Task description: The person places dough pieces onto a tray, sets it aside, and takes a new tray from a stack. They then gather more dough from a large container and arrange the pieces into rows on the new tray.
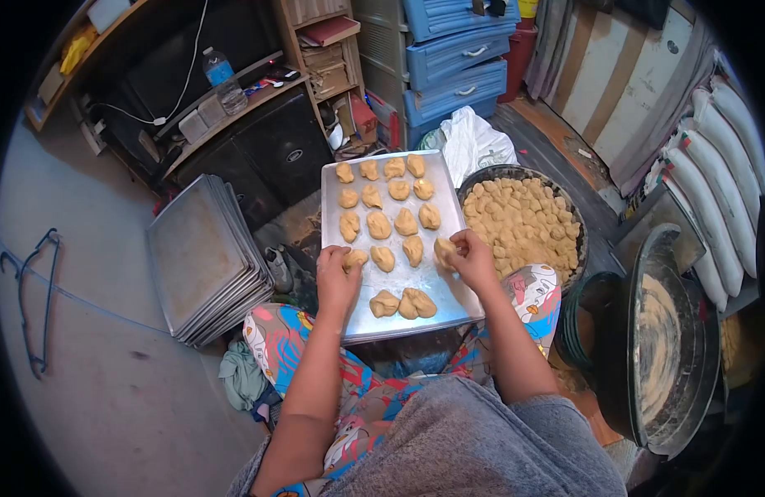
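Observation:
A metal baking tray (362, 302) lies across the lap, bearing rows of tan dough pieces (379, 224). My left hand (337, 269) is at the tray's left edge, its fingers closed round a dough piece (357, 258) in the fourth row. At the right end of that row, my right hand (472, 258) pinches another piece (444, 250) between thumb and fingers. Nearest my body, a single piece (384, 303) sits beside a pair of touching lumps (417, 304).
Right of the tray stands a round black basin (583, 240) heaped with dough pieces. Stacked trays (208, 257) lean at left. A large floury black basin (639, 356) stands at right, near stacked white sacks (718, 190). Blue drawers (457, 58) stand behind.

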Demonstrator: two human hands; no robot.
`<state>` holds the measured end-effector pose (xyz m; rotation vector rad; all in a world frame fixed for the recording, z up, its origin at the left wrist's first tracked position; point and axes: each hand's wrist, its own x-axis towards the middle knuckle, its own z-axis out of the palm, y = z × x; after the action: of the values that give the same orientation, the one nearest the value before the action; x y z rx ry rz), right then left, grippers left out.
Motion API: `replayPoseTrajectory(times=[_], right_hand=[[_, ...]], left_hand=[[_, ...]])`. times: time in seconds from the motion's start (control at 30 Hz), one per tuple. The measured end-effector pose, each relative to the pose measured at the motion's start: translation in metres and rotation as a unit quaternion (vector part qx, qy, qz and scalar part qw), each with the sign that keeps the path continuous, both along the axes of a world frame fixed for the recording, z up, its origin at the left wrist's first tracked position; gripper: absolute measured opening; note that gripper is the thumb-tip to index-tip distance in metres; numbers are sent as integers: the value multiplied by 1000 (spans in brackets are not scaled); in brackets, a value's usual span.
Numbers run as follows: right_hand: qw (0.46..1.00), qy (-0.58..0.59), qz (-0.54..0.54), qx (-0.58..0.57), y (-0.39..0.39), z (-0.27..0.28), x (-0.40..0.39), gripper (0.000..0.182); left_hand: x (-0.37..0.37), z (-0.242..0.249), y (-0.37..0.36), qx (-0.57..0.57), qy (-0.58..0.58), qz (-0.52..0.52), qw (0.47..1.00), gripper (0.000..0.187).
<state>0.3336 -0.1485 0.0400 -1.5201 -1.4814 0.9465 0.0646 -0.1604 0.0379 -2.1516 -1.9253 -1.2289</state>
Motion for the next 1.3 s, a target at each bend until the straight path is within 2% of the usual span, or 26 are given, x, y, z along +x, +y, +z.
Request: replayPoseTrajectory(times=[0.03,0.07,0.1,0.17,0.3,0.37,0.4,0.47,0.5,0.6,0.63,0.7,0.73,0.8,0.83,0.9,0.93,1.0,1.03,1.1,1.13,1.17,1.23,1.27,1.3], right_hand=[[998,-9,-66,4,4,5,-5,29],[993,-78,-75,47,10,-6,-10,26],[993,-79,-74,46,11,-14,-14,26],[980,-160,-47,111,13,-21,-20,23],[978,-171,-41,114,9,-16,-20,27],[978,-161,-46,126,7,-21,-19,27],[978,-150,-51,138,6,-21,-20,27],[979,-144,-45,135,6,-22,-20,25],[981,-138,-41,134,6,-23,-20,24],[982,-146,-16,119,8,-21,-19,26],[982,-147,-16,120,6,-20,-20,26],[948,-233,-32,213,-2,-13,-24,30],[948,-234,-32,214,-13,-1,-27,30],[961,-155,129,187,-38,16,-32,36],[962,-155,130,185,-44,12,-34,36],[943,-154,288,69,-55,4,-38,40],[942,-154,289,70,-54,2,-39,40],[975,-79,207,15,-50,-1,-41,43],[975,-79,206,14,-50,-2,-48,43],[994,-10,91,60,-51,-7,-67,50],[974,-122,145,125,-48,-21,-74,55],[974,-122,145,127,-49,-26,-72,55],[983,-60,90,146,-54,-11,-68,55],[988,-24,15,153,-57,-6,-67,49],[988,-24,17,152,-54,-5,-62,49]], left_hand=[[0,0,1,-48,-36,-18,998,22],[-1,-1,2,-97,-71,-34,992,21],[-5,-5,5,-98,-72,-34,992,21],[-12,-17,14,-80,-63,-67,993,19],[-9,-12,10,-31,-36,-38,998,19],[5,9,-2,-13,-46,77,996,21],[5,8,-1,-13,-45,77,996,21],[4,3,0,-113,-61,24,991,27],[2,-2,2,-117,-62,26,991,27],[-5,-6,9,-128,-66,-56,988,34],[-4,-6,6,-128,-67,-56,988,34],[0,-1,-4,-42,0,-18,999,34],[1,1,-13,-41,-1,-19,999,34],[2,4,-37,-117,-21,-146,982,37],[5,6,-47,-119,-22,-145,982,37],[11,9,-66,-136,3,-307,942,31],[9,5,-69,-135,3,-305,943,31],[8,1,-70,-196,-105,-90,971,26],[7,3,-70,-197,-105,-91,970,26],[8,8,-69,-224,-67,3,972,23],[8,8,-68,-167,-27,2,986,21],[10,7,-67,-166,-26,2,986,21],[11,2,-64,-4,-22,-49,999,19],[9,-2,-63,-3,-21,-47,999,19],[7,-5,-63,-28,-23,-58,998,18]])
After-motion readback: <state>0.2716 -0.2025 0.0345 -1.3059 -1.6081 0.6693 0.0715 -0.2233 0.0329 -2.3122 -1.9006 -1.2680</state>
